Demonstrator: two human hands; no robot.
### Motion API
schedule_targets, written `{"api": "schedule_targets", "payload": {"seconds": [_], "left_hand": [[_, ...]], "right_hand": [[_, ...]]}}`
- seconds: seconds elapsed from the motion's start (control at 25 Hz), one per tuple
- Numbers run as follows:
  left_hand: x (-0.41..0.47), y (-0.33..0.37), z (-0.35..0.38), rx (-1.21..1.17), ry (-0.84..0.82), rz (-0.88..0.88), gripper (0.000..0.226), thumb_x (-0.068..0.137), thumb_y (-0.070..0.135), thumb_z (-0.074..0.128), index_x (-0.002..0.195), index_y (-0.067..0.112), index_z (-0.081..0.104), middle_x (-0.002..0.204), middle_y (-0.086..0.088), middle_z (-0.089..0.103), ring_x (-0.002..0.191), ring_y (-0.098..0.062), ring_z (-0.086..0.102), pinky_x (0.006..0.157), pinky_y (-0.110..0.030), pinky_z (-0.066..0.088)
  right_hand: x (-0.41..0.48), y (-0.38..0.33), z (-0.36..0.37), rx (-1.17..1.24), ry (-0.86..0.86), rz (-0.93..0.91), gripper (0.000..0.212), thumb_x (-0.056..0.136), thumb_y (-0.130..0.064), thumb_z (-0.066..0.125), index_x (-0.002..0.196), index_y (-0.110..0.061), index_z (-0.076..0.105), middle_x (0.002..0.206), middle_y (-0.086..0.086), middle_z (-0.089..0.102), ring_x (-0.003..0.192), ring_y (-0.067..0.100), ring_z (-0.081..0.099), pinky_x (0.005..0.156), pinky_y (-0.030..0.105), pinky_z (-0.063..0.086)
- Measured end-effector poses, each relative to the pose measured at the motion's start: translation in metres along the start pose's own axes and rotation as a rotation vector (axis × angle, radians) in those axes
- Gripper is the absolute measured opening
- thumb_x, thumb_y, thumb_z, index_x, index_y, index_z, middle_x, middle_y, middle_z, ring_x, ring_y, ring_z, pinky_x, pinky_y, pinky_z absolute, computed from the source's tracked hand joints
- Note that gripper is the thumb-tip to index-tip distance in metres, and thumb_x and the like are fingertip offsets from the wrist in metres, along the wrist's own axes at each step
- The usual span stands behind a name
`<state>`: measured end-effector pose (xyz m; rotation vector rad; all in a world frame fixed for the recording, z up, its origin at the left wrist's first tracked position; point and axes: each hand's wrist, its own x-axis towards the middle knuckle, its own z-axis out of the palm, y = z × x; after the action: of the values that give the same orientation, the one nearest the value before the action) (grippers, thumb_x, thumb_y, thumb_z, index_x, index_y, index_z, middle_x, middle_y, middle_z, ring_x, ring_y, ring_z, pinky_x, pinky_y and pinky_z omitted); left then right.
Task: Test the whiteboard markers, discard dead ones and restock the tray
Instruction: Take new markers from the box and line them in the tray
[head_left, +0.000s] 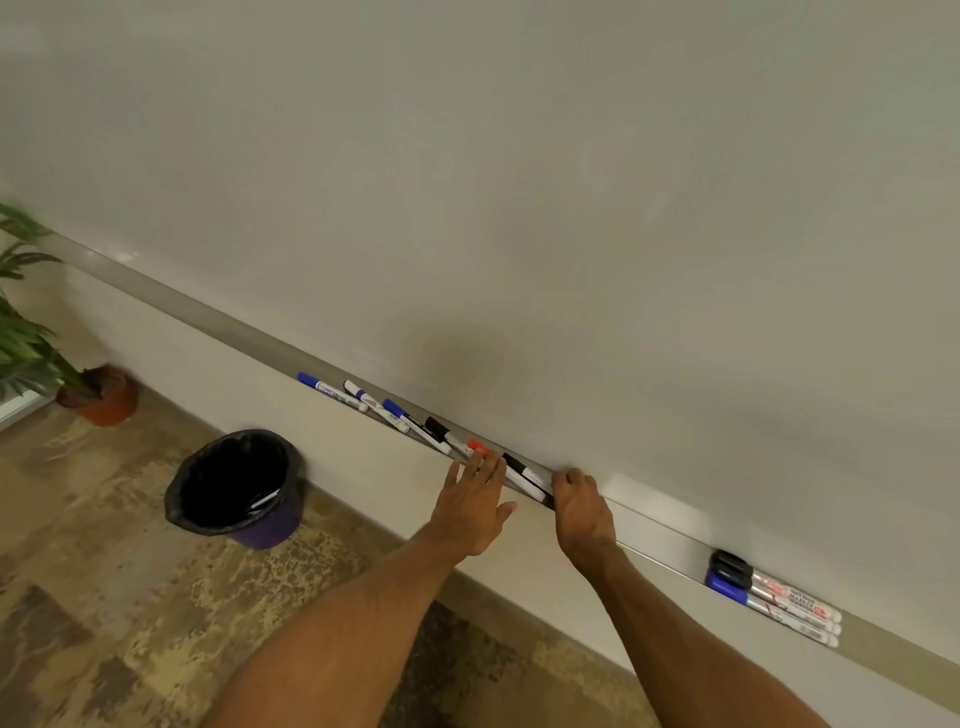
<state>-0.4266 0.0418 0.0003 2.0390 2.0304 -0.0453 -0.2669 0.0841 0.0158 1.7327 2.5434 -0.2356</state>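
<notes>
Head camera view, looking down along a wall. A wide, blank whiteboard (571, 208) fills most of the frame, tilted so its lower edge runs from upper left to lower right. Along that edge sits a narrow grey marker tray (208, 312). Below it is a mottled brown and tan floor (130, 623).

Against the wall stands a purple waste bin (244, 493) lined with a black bag; at least one marker lies inside. At far left is a leafy plant in a terracotta pot (101, 397).

Two bare forearms reach up from the bottom of the frame. The left hand (475, 501) is open, fingers spread, its fingertips resting on the markers in the tray. The right hand (582, 506) is curled over the tray's front lip just beside them; whether it holds anything cannot be told.

A loose row of slim white markers (410, 421) lies overlapping in the tray, with blue, black and one red cap. Well apart to the right, three thicker markers (774, 600) lie side by side, two with black caps and one with a blue cap, their white barrels carrying red print.
</notes>
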Motion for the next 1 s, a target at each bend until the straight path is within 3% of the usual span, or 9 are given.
{"api": "schedule_targets", "payload": {"seconds": [0.08,0.16,0.24,0.28,0.36,0.44,0.52,0.6,1.0], "left_hand": [[0.002,-0.002,-0.003,-0.109,0.062,0.004,0.065,0.101,0.045,0.03,0.152,0.012,0.007,0.16,-0.005,0.004,0.147,-0.022,-0.001,0.119,-0.038,0.007],[0.004,-0.003,-0.006,-0.342,0.181,-0.043,0.055,0.101,0.038,0.038,0.147,0.011,0.027,0.155,-0.007,0.027,0.144,-0.024,0.021,0.114,-0.031,0.024],[0.006,-0.002,-0.01,-0.608,0.356,-0.128,0.035,0.099,0.035,0.046,0.125,0.012,0.052,0.126,-0.007,0.056,0.119,-0.024,0.052,0.094,-0.028,0.046],[0.008,0.0,-0.013,-0.743,0.41,-0.187,0.028,0.097,0.035,0.05,0.112,0.012,0.056,0.11,-0.004,0.061,0.104,-0.021,0.059,0.082,-0.025,0.052],[0.012,0.002,-0.022,-1.009,0.418,-0.312,0.023,0.095,0.032,0.055,0.1,0.009,0.057,0.093,0.0,0.061,0.087,-0.016,0.06,0.067,-0.015,0.048],[0.016,0.002,-0.028,-1.265,0.387,-0.412,0.021,0.095,0.027,0.056,0.101,0.007,0.057,0.094,-0.006,0.064,0.087,-0.018,0.061,0.069,-0.016,0.048],[0.017,-0.002,-0.03,-1.578,0.352,-0.489,0.02,0.096,0.021,0.055,0.108,0.005,0.058,0.104,-0.013,0.066,0.092,-0.024,0.064,0.079,-0.029,0.054],[0.015,-0.008,-0.032,-1.824,0.324,-0.569,0.019,0.098,0.016,0.052,0.111,0.004,0.057,0.105,-0.017,0.066,0.094,-0.028,0.066,0.076,-0.034,0.057],[-0.005,-0.056,-0.026,-1.976,0.362,-0.745,0.028,0.098,0.015,0.05,0.124,0.005,0.053,0.103,-0.015,0.068,0.093,-0.027,0.067,0.067,-0.034,0.056]], "right_hand": [[0.001,0.0,0.001,0.03,0.031,0.001,0.043,0.082,0.003,0.051,0.124,-0.008,0.045,0.127,0.011,0.046,0.113,0.026,0.045,0.088,0.033,0.045],[0.002,-0.003,0.002,0.096,0.093,0.002,0.04,0.085,0.001,0.051,0.123,-0.009,0.048,0.123,0.01,0.049,0.109,0.026,0.046,0.085,0.034,0.046],[0.004,-0.009,0.001,0.182,0.14,-0.015,0.035,0.087,-0.001,0.05,0.12,-0.01,0.052,0.117,0.01,0.051,0.105,0.026,0.048,0.082,0.034,0.046],[0.006,-0.013,0.0,0.218,0.159,-0.044,0.032,0.088,-0.001,0.05,0.118,-0.009,0.053,0.114,0.01,0.052,0.103,0.027,0.05,0.081,0.033,0.046],[0.011,-0.023,-0.003,0.269,0.178,-0.13,0.029,0.088,0.0,0.051,0.116,-0.008,0.057,0.108,0.011,0.055,0.098,0.027,0.051,0.08,0.033,0.046],[0.015,-0.034,-0.005,0.296,0.185,-0.217,0.029,0.09,0.0,0.052,0.117,-0.008,0.058,0.106,0.011,0.057,0.095,0.026,0.052,0.08,0.032,0.045],[0.017,-0.043,-0.006,0.326,0.18,-0.272,0.026,0.094,-0.007,0.05,0.119,-0.008,0.058,0.106,0.01,0.058,0.095,0.024,0.051,0.08,0.027,0.041],[0.018,-0.049,-0.006,0.345,0.175,-0.282,0.027,0.099,-0.02,0.045,0.121,-0.01,0.058,0.11,0.009,0.059,0.097,0.021,0.051,0.081,0.023,0.039],[0.038,-0.074,0.003,0.29,0.066,-0.074,0.024,0.096,-0.016,0.05,0.118,-0.009,0.055,0.116,0.012,0.055,0.099,0.024,0.053,0.081,0.028,0.045]]}}
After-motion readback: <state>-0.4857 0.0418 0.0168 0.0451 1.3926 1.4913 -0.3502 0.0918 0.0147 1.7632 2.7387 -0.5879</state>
